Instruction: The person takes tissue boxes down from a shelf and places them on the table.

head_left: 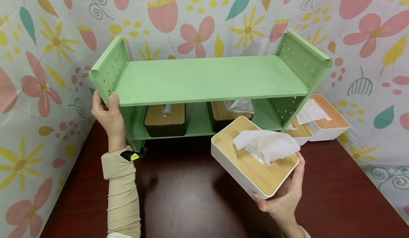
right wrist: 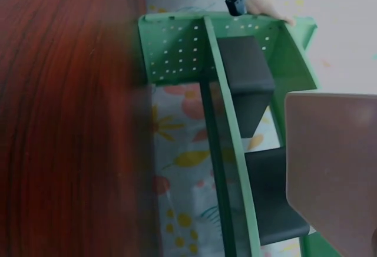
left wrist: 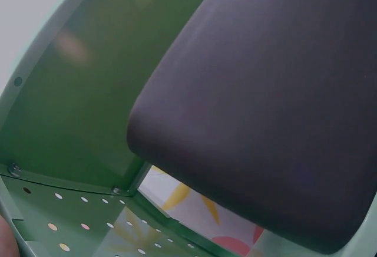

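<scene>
My left hand (head_left: 112,120) grips the left side panel of a green metal shelf (head_left: 204,80), thumb on the inner side and fingers outside. In my right hand (head_left: 285,199) is a white tissue box (head_left: 228,167) with a bamboo lid, tilted and held in front of the shelf's right half. A white tissue sticks out of its slot. On the lower shelf stand two black tissue boxes, the left one (head_left: 164,126) and the right one (head_left: 220,115), each with a bamboo lid. The left wrist view is largely filled by a black box (left wrist: 259,104).
Right of the shelf sit two more white tissue boxes, one with an orange-brown lid (head_left: 335,119), the other (head_left: 301,133) partly hidden by the shelf. Everything stands on a dark red wooden table (head_left: 179,188). A flowered cloth (head_left: 198,25) hangs behind and beside it.
</scene>
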Action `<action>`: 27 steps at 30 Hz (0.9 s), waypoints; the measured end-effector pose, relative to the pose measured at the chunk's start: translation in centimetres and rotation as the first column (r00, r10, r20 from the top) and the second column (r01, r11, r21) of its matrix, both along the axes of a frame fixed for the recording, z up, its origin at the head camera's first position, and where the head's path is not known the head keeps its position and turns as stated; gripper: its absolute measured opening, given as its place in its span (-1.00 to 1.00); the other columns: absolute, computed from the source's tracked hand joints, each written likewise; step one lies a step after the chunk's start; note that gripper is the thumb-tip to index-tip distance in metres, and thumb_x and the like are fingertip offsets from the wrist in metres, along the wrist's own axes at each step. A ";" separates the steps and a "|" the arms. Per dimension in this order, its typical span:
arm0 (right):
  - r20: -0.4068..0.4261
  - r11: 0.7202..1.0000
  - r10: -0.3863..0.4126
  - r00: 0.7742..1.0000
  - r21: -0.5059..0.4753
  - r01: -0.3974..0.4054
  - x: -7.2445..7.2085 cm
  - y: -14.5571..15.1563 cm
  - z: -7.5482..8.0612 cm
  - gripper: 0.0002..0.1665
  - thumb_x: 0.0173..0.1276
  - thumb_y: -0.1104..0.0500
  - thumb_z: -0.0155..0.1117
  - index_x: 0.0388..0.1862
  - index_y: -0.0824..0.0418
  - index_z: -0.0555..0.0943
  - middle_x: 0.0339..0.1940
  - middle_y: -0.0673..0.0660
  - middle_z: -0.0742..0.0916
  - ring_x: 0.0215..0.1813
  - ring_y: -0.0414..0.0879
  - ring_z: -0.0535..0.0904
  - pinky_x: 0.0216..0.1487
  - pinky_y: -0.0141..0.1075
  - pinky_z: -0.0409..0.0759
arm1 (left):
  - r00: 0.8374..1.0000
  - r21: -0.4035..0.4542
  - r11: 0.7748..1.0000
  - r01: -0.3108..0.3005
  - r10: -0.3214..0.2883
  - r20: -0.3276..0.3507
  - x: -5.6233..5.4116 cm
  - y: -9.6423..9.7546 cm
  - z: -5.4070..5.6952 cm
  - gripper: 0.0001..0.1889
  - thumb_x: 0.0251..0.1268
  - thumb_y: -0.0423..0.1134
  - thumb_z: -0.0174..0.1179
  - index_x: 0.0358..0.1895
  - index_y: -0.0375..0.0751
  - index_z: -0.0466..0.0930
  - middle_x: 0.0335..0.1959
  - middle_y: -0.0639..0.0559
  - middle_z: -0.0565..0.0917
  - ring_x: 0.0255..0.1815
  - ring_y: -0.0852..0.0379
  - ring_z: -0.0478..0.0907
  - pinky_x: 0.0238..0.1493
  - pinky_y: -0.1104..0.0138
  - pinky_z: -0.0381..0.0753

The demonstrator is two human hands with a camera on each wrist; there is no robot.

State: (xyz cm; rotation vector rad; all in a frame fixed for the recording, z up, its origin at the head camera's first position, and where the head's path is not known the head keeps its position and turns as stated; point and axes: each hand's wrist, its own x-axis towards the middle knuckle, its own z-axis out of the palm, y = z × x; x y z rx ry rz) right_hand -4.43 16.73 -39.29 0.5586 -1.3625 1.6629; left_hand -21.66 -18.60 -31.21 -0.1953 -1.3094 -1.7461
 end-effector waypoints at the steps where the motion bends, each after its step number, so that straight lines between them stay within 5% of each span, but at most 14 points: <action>1: -0.001 1.000 -0.003 1.000 -0.004 0.003 0.1 0.1 0.0 0.48 -0.75 0.37 0.64 0.31 0.69 0.10 0.21 0.47 0.38 0.23 0.17 0.34 0.28 -0.28 0.32 | 1.000 0.001 1.000 0.001 -0.001 0.000 0.0 0.0 0.0 -0.68 0.21 -0.43 0.06 0.02 -0.35 0.62 -0.17 -0.04 0.67 -0.15 0.13 0.55 -0.06 0.35 0.45; 15: -0.015 0.996 -0.085 0.996 -0.040 0.084 0.6 1.0 -0.7 0.49 -0.74 0.33 0.69 0.29 0.69 0.10 0.20 0.49 0.39 0.25 0.21 0.32 0.31 -0.26 0.30 | 1.000 0.008 1.000 0.001 -0.001 -0.007 -1.2 -0.7 -1.1 -0.67 0.20 -0.43 0.08 0.04 -0.32 0.62 -0.14 -0.08 0.67 -0.13 0.10 0.57 -0.05 0.34 0.48; 27: 0.005 0.994 -0.044 0.999 -0.101 0.044 1.3 2.6 -2.2 0.49 -0.82 0.49 0.63 0.29 0.68 0.09 0.21 0.48 0.35 0.26 0.21 0.31 0.31 -0.27 0.32 | 1.000 0.010 1.000 0.010 -0.009 -0.020 -1.4 -0.8 -1.3 -0.67 0.20 -0.44 0.08 0.03 -0.34 0.62 -0.15 -0.07 0.68 -0.14 0.11 0.57 -0.05 0.34 0.47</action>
